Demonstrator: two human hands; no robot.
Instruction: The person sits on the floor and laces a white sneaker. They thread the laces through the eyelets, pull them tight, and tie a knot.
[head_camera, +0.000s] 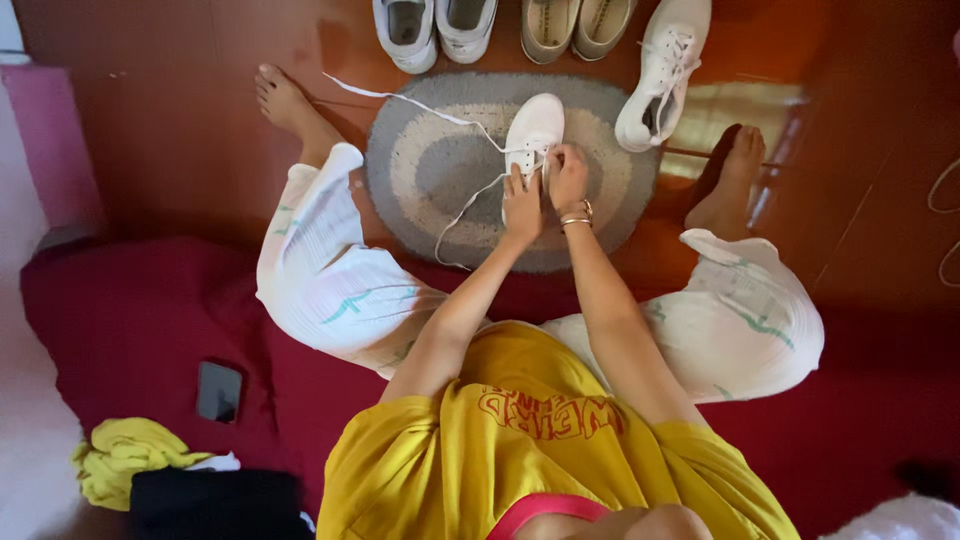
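**Both hands on white sneaker laces, over the round mat**

Left edge: pink wall or panel (55, 140), then bare red-brown floor (170, 120), open room there. Red bed cover (130, 320) fills the lower left; a dark phone (219, 391) lies flat on it, and a yellow cloth (125, 460) is bunched beside a black item (215, 500) at the bottom edge.

Left foot (285, 100) is planted on the floor just off the grey round mat (420, 170). A loose white lace (400, 98) trails from the shoe across the mat's left rim onto the floor.

Centre: white sneaker (533, 130) sits on the mat, toe pointing away. Left hand (522, 205) is closed, pinching lace at the shoe's lacing. Right hand (568, 178), bangles at the wrist, is closed on lace too, touching the shoe just beside the left hand.

Top edge row: white pair (435, 30), beige pair (575, 25), then a single white sneaker (665, 75) tilted, its heel overlapping the mat's right rim.

Right: right foot (735, 175) on the floor, open floor beyond to the frame edge.
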